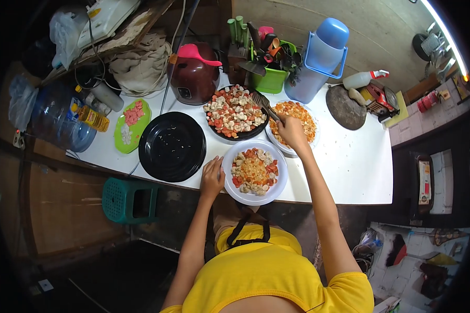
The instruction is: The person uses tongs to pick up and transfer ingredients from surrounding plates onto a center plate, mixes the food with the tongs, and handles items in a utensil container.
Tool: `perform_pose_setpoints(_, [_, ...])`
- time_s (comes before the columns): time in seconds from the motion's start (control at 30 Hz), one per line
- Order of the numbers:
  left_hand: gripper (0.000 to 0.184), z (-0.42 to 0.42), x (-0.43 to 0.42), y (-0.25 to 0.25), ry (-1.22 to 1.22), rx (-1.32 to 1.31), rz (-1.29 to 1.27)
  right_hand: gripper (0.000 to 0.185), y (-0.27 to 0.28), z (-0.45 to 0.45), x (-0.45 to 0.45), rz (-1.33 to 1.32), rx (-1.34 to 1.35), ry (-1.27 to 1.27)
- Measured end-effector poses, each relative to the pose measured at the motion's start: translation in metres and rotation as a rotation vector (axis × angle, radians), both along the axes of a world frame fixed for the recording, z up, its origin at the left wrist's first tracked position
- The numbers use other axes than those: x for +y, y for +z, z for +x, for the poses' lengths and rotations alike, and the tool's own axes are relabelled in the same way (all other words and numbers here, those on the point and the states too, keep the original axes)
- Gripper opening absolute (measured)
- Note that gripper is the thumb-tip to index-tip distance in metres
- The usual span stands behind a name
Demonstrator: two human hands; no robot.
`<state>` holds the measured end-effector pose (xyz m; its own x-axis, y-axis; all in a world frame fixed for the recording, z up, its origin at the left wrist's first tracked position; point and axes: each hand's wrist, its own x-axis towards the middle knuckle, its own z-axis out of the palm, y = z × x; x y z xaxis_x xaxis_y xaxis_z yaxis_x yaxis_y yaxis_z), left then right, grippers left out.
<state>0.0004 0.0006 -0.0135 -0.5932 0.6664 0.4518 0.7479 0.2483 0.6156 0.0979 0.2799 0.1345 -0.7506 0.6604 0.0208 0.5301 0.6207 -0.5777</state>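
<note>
My right hand (291, 130) is closed around the handle of a grey utensil with a slotted or tined head (259, 99). That head reaches over the right rim of a dark plate, by a heap of chopped red and whitish pieces (234, 112). Below my right hand, a light plate holds orange-and-white shredded food (297, 117). My left hand (213, 177) rests at the left rim of a white plate (281, 190), fingers extended. On that plate, yellowish shreds (254, 169) lie in the middle, ringed by red and whitish pieces.
Left of my left hand stand stacked black plates (190, 161). Beyond are a green tray (121, 143) with pink and white pieces, a rice cooker (194, 78), a green utensil basket (269, 81), a blue jug (318, 62) and a stone mortar (344, 112). A green stool (117, 201) stands below.
</note>
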Motion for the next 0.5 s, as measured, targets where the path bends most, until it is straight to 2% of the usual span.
perform_pose_setpoints(0.23, [0.033, 0.000, -0.001, -0.002, 0.013, 0.012, -0.021, 0.030, -0.034, -0.020, 0.002, 0.194, 0.077, -0.023])
perform_pose_setpoints(0.37, [0.034, 0.001, -0.001, -0.002, 0.013, 0.010, -0.025, 0.030, -0.044, -0.015, -0.005, 0.166, 0.084, 0.000])
perform_pose_setpoints(0.5, [0.034, 0.000, -0.001, -0.001, 0.010, 0.005, -0.029, 0.030, -0.032, 0.003, -0.007, 0.150, 0.130, -0.050])
